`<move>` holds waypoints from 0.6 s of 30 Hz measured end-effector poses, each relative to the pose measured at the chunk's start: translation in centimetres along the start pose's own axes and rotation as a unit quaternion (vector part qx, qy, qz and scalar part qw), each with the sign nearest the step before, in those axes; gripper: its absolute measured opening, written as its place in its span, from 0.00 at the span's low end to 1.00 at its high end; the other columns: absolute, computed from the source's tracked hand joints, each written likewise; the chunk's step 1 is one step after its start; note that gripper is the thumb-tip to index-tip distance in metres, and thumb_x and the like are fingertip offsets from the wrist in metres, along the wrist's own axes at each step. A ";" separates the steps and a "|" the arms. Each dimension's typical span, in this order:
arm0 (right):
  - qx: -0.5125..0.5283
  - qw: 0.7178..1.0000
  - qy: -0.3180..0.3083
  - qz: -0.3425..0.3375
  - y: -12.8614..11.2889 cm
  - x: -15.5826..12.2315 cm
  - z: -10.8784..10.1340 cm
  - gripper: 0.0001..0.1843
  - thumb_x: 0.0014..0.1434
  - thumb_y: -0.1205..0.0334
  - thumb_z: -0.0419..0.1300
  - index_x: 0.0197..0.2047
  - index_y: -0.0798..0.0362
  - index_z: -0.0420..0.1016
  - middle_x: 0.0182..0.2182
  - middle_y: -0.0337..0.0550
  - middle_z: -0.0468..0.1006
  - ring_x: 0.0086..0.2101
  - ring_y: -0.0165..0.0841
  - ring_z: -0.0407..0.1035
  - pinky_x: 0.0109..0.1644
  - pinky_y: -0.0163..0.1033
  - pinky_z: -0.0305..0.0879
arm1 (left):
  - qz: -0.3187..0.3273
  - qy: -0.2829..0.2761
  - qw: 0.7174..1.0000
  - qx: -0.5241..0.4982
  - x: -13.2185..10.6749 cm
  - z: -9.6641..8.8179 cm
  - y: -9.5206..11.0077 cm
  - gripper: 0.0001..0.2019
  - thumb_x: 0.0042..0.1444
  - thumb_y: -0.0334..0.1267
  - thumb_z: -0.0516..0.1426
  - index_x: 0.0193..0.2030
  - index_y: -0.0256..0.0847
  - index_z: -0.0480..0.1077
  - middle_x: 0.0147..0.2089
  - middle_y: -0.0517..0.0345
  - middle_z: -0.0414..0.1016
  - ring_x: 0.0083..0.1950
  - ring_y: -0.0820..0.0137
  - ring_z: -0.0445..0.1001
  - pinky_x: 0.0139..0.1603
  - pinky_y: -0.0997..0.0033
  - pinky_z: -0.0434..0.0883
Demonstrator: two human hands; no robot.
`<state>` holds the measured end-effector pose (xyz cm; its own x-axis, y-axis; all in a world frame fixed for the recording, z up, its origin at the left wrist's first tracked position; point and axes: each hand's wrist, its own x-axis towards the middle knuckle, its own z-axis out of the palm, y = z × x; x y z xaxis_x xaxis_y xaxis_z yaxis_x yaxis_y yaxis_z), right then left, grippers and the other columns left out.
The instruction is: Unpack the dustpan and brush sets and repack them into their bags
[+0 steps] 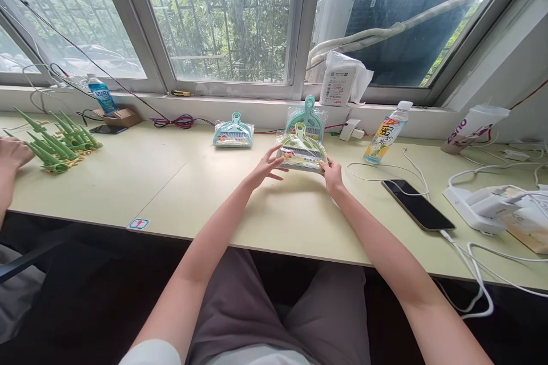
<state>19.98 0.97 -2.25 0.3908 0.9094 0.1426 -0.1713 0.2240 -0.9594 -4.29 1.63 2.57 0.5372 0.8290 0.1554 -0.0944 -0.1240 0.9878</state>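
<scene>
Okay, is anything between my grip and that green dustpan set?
Nothing visible except its clear wrapping. The right grip holds the green dustpan set by its lower right corner; the left grip is at its left side. The teal set behind it blocks neither.

The green brush set (302,155) looks like smooth plastic under clear, crinkled, glossy film (315,149). The bench (180,199) is smooth with a faint sheen. At right, the phone (419,205) has a glossy dark front and the bottle (384,136) is shiny, see-through plastic. At far left, the small box (125,117) is matt cardboard. Near, the trousers (235,308) are matt cloth.
</scene>
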 end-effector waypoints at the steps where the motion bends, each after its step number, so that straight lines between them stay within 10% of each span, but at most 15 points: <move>1: -0.001 1.000 0.012 -0.004 0.1 0.1 -0.1 0.19 0.49 0.62 0.60 0.47 0.51 0.74 0.41 0.39 0.79 0.39 0.30 0.73 0.43 0.36 0.72 | 0.013 0.000 0.999 0.040 0.0 0.1 -0.1 0.34 0.48 0.51 0.64 0.61 0.52 0.61 0.60 0.48 0.68 0.42 0.66 0.76 0.34 0.67 0.77; 8: -0.006 1.000 0.025 -0.005 0.3 -0.2 0.5 0.19 0.49 0.61 0.62 0.46 0.49 0.68 0.39 0.37 0.78 0.36 0.30 0.73 0.43 0.40 0.73 | 0.083 0.122 0.979 0.144 1.4 0.3 -2.6 0.11 0.53 0.45 0.59 0.34 0.38 0.71 0.41 0.52 0.74 0.33 0.73 0.70 0.25 0.75 0.74; 15: 0.012 1.000 -0.012 0.014 -0.5 -1.1 1.2 0.17 0.49 0.60 0.65 0.40 0.48 0.63 0.38 0.35 0.75 0.34 0.29 0.72 0.41 0.42 0.74 | 0.114 0.215 0.954 0.173 1.3 1.1 -3.1 0.08 0.59 0.41 0.54 0.43 0.44 0.68 0.44 0.57 0.71 0.23 0.80 0.68 0.25 0.76 0.70; 18: 0.007 1.000 -0.021 0.019 -0.5 -1.3 1.2 0.18 0.48 0.59 0.66 0.40 0.47 0.63 0.37 0.34 0.75 0.33 0.29 0.72 0.40 0.41 0.74 | 0.107 0.238 0.954 0.147 1.4 0.7 -3.2 0.22 0.56 0.38 0.57 0.58 0.52 0.60 0.41 0.61 0.69 0.24 0.80 0.69 0.27 0.77 0.70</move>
<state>18.52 0.11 -1.69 0.3448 0.9315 0.1160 -0.1977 0.1929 -0.9611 -2.64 2.77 -0.40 0.0840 0.9125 0.4004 0.1180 -0.4081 0.9053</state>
